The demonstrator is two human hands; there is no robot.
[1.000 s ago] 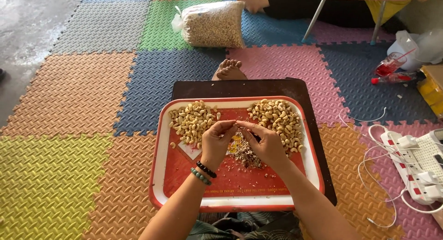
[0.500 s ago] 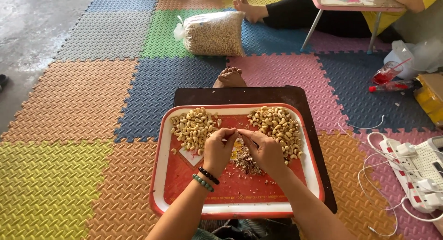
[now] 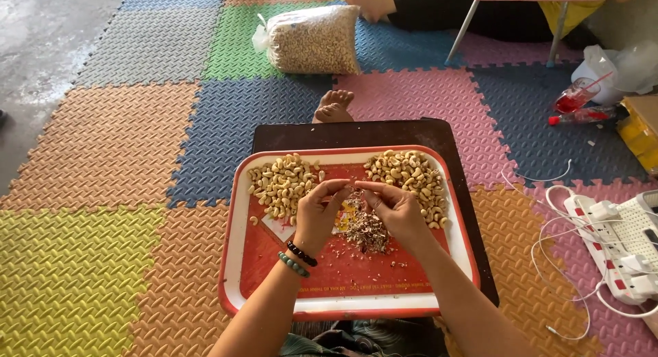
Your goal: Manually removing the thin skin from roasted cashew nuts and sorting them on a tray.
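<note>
Cashews (image 3: 281, 185) piled beside hands (image 3: 356, 213); clear sack (image 3: 312, 38) beyond tray (image 3: 233, 261).

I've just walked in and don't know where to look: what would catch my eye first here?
Probably the red tray on a dark low table, with two heaps of pale cashew nuts at its far corners. Over its middle, the left hand and right hand meet fingertip to fingertip above a small mound of brownish scraps. Around them lies a bright floor of coloured foam mats, with a clear bag of nuts farther off.
</note>
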